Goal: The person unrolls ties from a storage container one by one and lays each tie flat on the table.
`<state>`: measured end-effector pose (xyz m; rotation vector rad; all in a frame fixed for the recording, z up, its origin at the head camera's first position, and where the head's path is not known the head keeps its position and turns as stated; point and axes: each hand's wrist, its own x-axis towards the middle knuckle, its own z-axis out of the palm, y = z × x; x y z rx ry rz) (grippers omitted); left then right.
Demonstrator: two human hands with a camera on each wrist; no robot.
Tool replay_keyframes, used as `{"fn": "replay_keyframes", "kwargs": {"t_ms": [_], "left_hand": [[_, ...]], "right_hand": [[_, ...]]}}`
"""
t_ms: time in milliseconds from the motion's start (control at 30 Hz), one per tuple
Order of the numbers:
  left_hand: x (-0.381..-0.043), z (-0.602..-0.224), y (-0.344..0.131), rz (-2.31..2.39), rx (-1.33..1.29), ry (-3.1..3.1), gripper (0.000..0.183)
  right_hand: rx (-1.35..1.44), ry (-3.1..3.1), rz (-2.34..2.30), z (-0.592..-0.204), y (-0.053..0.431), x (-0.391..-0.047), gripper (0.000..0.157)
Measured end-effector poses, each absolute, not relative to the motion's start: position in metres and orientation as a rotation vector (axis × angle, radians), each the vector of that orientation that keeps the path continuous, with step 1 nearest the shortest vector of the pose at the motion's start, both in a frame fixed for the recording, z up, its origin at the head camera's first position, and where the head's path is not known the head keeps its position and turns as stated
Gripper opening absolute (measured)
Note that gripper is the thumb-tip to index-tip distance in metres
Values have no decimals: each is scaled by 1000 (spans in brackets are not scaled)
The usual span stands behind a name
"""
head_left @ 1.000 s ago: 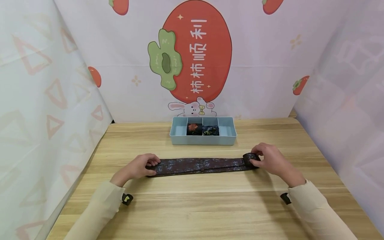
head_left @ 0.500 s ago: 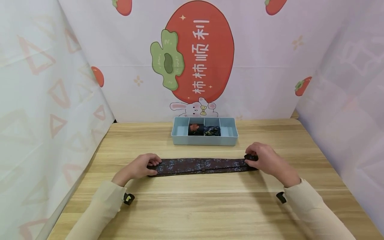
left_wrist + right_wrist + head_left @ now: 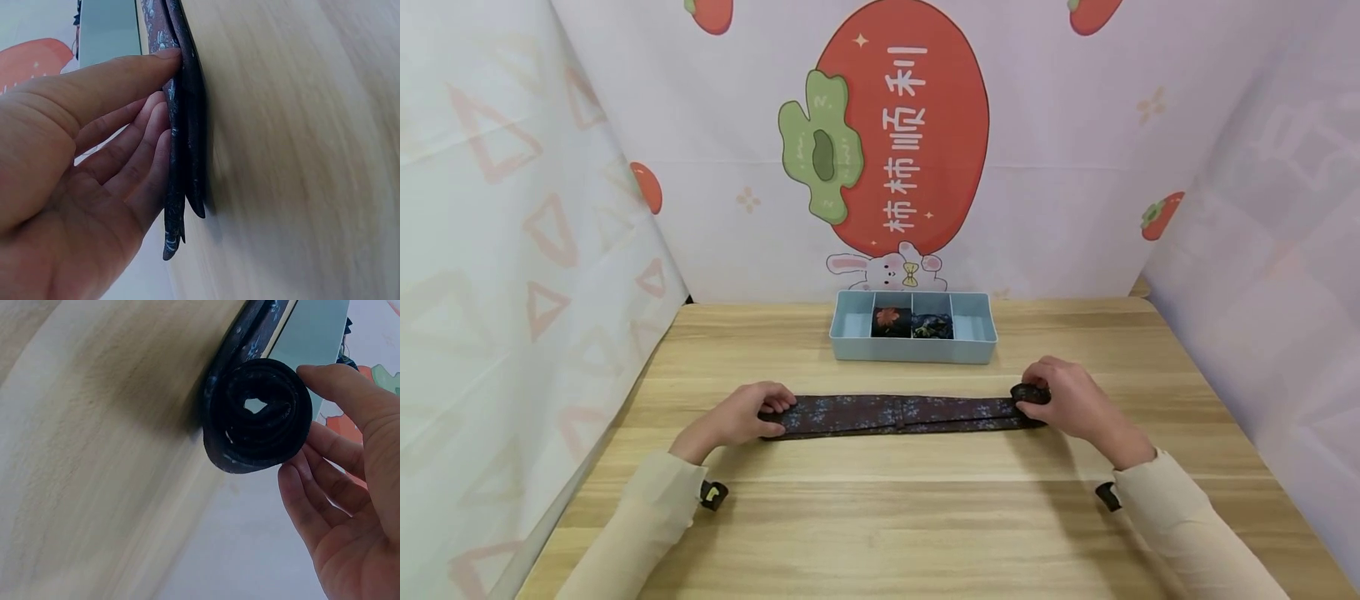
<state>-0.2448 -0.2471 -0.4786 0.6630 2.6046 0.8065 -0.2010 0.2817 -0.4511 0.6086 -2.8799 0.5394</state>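
Note:
A dark necktie [image 3: 850, 413] with small blue flowers lies stretched across the wooden table, folded in layers, a narrow loop showing near its middle. At its left end, my left hand [image 3: 747, 414] holds the fabric with thumb and fingers at opposite edges; the layered end pokes past the fingers in the left wrist view. The right end is wound into a roll [image 3: 265, 450], seen end-on as a spiral with a small hole at its centre. My right hand [image 3: 1072, 402] grips this roll, thumb on one side and fingertips on the other.
Behind the necktie stands a light blue divided box [image 3: 913, 351]. Its two middle compartments hold a dark roll with a red leaf pattern [image 3: 891, 322] and a dark blue patterned bundle [image 3: 932, 326]. A printed white cloth [image 3: 1060, 208] hangs at the table's back.
My right hand moved left over the roll, then back slightly right, with the roll turning within its fingers. My left hand keeps its hold at the other end, shifting only slightly.

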Motion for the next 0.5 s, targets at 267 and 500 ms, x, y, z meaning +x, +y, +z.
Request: {"fn": "replay_keyframes", "kwargs": {"t_ms": [267,500], "left_hand": [[-245,-476,-253,800,666,2608,36],[-243,-473,-253,780,657,2612,36]], "right_hand": [[559,-2896,570,-452,295,-199,21],[564,-2914,574,-446,293,-199,22]]}}
